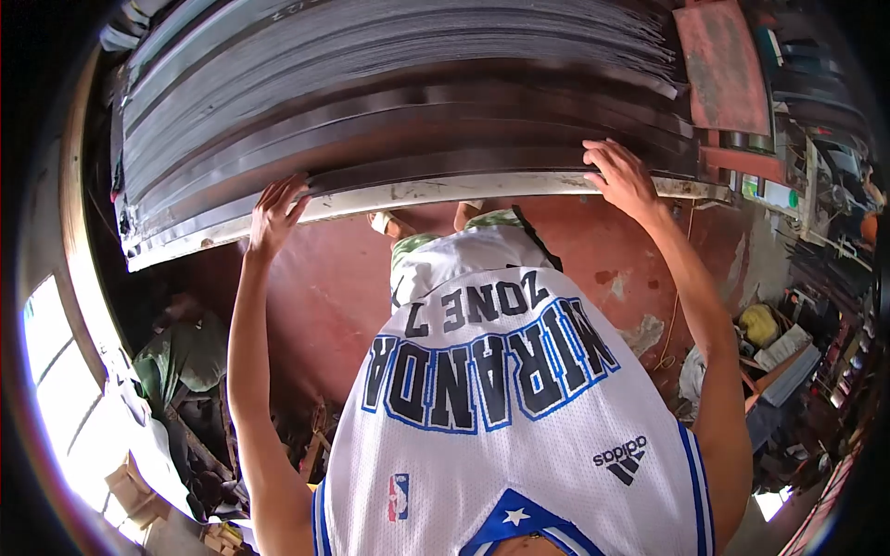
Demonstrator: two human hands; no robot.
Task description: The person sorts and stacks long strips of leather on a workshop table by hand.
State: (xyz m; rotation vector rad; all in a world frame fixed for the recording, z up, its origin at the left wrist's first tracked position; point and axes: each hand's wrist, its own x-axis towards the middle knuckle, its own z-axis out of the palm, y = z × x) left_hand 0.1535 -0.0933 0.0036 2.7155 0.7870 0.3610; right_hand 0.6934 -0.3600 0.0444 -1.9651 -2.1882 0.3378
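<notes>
A long stack of dark, thin sheets (399, 56) fills the upper view, its front edge bordered by a narrow pale, worn strip (445, 189). At the left part of this border is my left hand (276, 215), its fingers reaching over the dark front sheet (445, 153) and its thumb apart from them. Farther right, my right hand (626, 178) is at the same edge, with bent fingers spread over the dark surface and the thumb lower, near the pale strip. Neither hand visibly lifts anything. Whether the fingertips press on the sheet is hard to make out.
A worn reddish plate (723, 65) stands at the stack's right end. Below is a red, chipped floor (324, 287). Cluttered items, including a yellow round object (758, 326), lie at right. Dark cloth (190, 357) and scraps are piled at left, beside a bright window (60, 371).
</notes>
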